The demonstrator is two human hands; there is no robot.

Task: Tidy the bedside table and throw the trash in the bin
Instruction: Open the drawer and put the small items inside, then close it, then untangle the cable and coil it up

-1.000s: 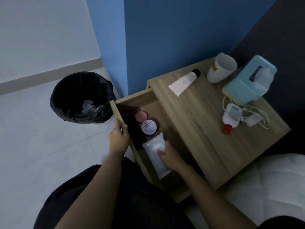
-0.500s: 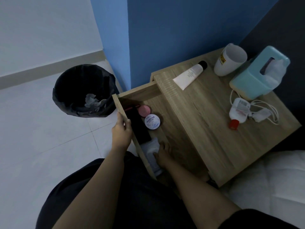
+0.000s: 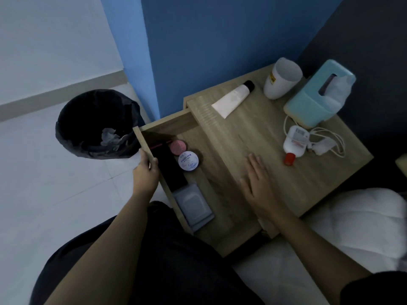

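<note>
Two hands are seen: the left hand (image 3: 145,170) is curled on the open drawer (image 3: 163,126) front, likely steadying it; the right hand (image 3: 257,183) is spread empty on the table (image 3: 253,133). At ten o'clock, the bin (image 3: 97,124) holds trash.

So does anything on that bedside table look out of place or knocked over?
Yes: the small white bottle with a red cap lies on its side beside a tangled white cable, and the white tube also lies flat.

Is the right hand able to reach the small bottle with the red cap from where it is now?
Probably yes. The right hand lies open over the tabletop, and only bare wood shows between it and the bottle.
</note>
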